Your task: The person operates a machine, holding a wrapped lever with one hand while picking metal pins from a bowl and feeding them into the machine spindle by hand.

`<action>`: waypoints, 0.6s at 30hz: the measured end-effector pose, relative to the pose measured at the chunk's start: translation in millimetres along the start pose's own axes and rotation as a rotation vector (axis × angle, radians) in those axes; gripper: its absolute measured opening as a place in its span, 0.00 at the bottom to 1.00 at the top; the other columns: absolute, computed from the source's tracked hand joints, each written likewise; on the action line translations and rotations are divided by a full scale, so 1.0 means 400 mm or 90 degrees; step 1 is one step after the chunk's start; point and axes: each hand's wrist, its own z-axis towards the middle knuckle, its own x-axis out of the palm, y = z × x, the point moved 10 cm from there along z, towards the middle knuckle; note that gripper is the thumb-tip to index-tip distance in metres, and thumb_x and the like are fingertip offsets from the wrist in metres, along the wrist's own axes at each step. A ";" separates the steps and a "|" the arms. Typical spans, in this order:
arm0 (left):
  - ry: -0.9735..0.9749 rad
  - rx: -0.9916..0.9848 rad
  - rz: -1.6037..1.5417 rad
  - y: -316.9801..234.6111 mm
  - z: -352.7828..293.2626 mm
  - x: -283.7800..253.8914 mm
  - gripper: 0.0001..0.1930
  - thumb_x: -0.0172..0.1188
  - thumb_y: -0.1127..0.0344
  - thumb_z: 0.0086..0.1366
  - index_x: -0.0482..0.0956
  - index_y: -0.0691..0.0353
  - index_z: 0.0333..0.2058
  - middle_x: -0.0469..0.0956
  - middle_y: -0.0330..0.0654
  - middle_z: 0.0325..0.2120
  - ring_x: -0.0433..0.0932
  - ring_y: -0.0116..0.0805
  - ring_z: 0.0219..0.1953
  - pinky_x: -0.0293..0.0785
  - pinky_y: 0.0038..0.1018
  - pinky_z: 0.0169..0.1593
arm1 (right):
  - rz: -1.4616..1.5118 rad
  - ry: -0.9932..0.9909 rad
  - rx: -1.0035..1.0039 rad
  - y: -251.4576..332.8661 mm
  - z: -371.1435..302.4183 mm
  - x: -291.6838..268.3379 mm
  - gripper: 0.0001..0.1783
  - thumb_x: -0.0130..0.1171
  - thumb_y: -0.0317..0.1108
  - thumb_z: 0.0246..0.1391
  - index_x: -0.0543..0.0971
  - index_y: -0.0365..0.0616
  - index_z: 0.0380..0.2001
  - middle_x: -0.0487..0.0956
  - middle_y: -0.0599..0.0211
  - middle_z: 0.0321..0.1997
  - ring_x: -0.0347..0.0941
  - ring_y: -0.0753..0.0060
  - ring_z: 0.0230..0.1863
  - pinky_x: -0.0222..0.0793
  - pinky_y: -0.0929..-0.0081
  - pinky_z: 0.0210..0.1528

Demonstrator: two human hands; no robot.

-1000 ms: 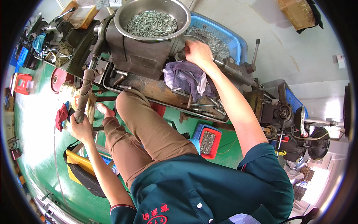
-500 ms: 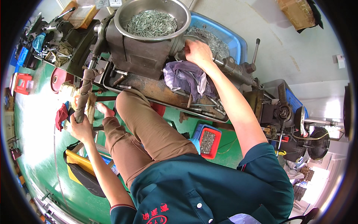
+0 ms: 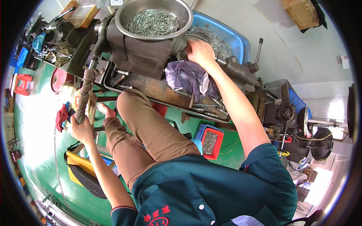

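My left hand [image 3: 80,129] is wrapped round the lower end of a cloth-bound lever [image 3: 86,90] on the machine's left side. At the machine's spindle end, my right hand [image 3: 200,52] has its fingers curled in; what they pinch is hidden behind the knuckles. The dark machine block [image 3: 141,56] stands between both hands. On top of it sits a steel bowl [image 3: 123,28] filled with small metal pins [image 3: 154,22]. Just below my right wrist lies a crumpled purple-grey rag [image 3: 188,78].
Behind my right hand is a blue basket [image 3: 237,35] of metal pieces. The machine's tray [image 3: 151,83] holds several metal tools. A red bin [image 3: 217,150] of small parts stands on the floor. An upright lever [image 3: 258,52] rises at the right. My knees are close under the tray.
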 end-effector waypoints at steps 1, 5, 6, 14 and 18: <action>-0.004 -0.001 -0.009 -0.001 0.000 -0.002 0.18 0.56 0.58 0.42 0.72 0.62 0.32 0.73 0.52 0.23 0.71 0.51 0.27 0.65 0.37 0.31 | 0.000 0.000 0.000 0.001 0.000 -0.001 0.11 0.49 0.31 0.30 0.72 0.43 0.24 0.73 0.53 0.20 0.70 0.53 0.27 0.65 0.63 0.30; 0.000 -0.004 0.007 0.000 0.001 0.000 0.17 0.55 0.58 0.42 0.72 0.62 0.31 0.72 0.53 0.23 0.71 0.51 0.27 0.65 0.37 0.31 | -0.003 0.001 -0.002 0.003 0.000 -0.003 0.11 0.49 0.31 0.30 0.72 0.43 0.25 0.73 0.53 0.21 0.70 0.53 0.27 0.66 0.63 0.30; -0.001 -0.003 0.002 0.001 0.001 0.000 0.17 0.55 0.58 0.42 0.72 0.62 0.31 0.72 0.53 0.22 0.71 0.51 0.27 0.65 0.37 0.31 | -0.010 -0.001 -0.003 0.003 -0.001 -0.004 0.11 0.49 0.31 0.30 0.72 0.43 0.24 0.73 0.53 0.21 0.70 0.53 0.27 0.66 0.63 0.30; -0.007 0.007 0.003 0.003 0.000 0.003 0.17 0.55 0.59 0.43 0.72 0.62 0.31 0.73 0.52 0.22 0.71 0.51 0.27 0.65 0.37 0.30 | -0.007 0.005 0.005 -0.002 -0.001 0.002 0.10 0.48 0.32 0.32 0.72 0.44 0.24 0.72 0.54 0.22 0.70 0.52 0.28 0.65 0.61 0.30; -0.013 0.012 0.003 -0.002 -0.001 -0.003 0.17 0.55 0.58 0.43 0.72 0.62 0.31 0.73 0.52 0.22 0.71 0.51 0.26 0.65 0.37 0.30 | -0.017 0.001 0.007 0.000 -0.001 0.000 0.10 0.49 0.31 0.31 0.72 0.44 0.24 0.73 0.54 0.21 0.70 0.54 0.28 0.66 0.63 0.30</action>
